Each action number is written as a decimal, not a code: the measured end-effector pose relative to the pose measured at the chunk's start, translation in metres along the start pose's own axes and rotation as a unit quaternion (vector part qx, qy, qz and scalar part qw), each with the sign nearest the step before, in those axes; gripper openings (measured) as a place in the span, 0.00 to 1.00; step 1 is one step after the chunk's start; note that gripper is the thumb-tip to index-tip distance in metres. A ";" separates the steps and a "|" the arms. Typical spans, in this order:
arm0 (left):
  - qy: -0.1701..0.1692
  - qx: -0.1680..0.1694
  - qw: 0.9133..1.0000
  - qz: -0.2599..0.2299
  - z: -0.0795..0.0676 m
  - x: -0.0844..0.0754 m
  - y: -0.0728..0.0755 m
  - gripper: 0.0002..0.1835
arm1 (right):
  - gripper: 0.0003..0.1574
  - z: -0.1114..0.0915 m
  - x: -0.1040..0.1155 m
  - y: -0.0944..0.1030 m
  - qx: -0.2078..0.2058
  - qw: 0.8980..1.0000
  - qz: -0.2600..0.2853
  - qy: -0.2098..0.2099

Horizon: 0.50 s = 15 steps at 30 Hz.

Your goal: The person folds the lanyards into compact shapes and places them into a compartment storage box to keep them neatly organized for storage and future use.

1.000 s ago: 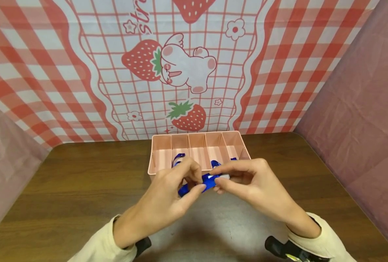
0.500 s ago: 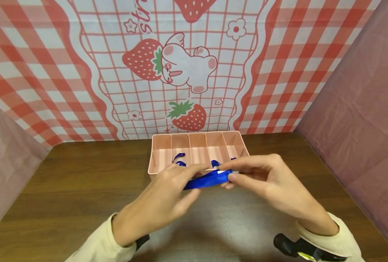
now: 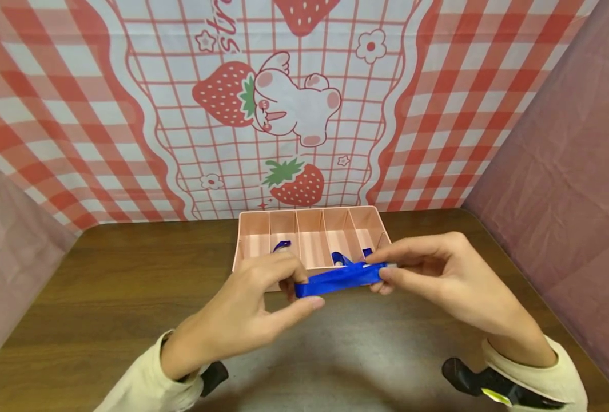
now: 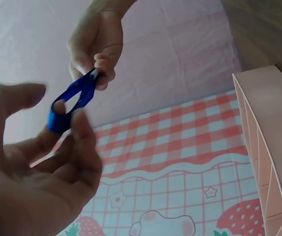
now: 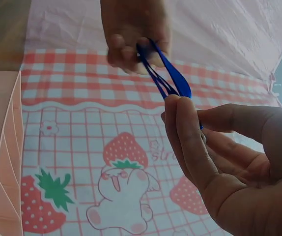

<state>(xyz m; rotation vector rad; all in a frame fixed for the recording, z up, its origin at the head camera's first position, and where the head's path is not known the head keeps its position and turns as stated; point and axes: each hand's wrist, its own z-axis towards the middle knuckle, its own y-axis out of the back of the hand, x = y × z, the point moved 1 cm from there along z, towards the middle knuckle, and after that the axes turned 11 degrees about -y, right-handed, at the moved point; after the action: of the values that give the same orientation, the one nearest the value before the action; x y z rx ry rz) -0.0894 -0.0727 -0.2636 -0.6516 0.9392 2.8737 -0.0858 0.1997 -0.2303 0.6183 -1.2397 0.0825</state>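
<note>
A blue ribbon loop [image 3: 342, 279] is stretched between my two hands, in front of a pink compartment box [image 3: 311, 226]. My right hand [image 3: 453, 292] pinches its right end between thumb and fingers, where a small whitish end piece [image 3: 391, 265] pokes out. At the other end, my left hand [image 3: 253, 306] hooks curled fingers into the loop, its thumb held apart. In the left wrist view, a fingertip shows inside the ribbon loop [image 4: 59, 121]. The right wrist view has the ribbon [image 5: 178, 81] running from the right fingertips to the blurred left hand [image 5: 136, 37].
Blue ribbon pieces [image 3: 339, 258] lie in several of the box's compartments, partly hidden by hands and loop. The box stands on a brown wooden table [image 3: 144, 274], against a strawberry-print cloth [image 3: 304, 109]. Pinkish cloth [image 3: 556, 171] hangs at both sides.
My right hand has moved right with the ribbon's end, and the hands are farther apart. The ribbon, bunched between them before, is now drawn out into a long loop.
</note>
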 end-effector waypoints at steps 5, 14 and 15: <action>-0.039 -0.041 0.998 0.004 0.003 -0.001 -0.003 0.12 | 0.15 0.001 -0.001 -0.002 0.010 1.000 0.013 -0.006; -0.006 -0.044 0.999 -0.017 0.002 0.000 -0.004 0.05 | 0.14 -0.001 -0.001 0.001 0.001 1.000 0.012 0.001; -0.006 -0.042 0.999 -0.022 0.002 0.000 -0.004 0.05 | 0.15 -0.001 -0.001 0.001 0.002 1.000 0.014 0.002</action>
<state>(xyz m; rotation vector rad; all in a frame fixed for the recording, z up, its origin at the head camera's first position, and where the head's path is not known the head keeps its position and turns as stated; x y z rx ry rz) -0.0890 -0.0686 -0.2644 -0.6519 0.7950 2.8889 -0.0858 0.2014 -0.2306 0.6035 -1.2445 0.1091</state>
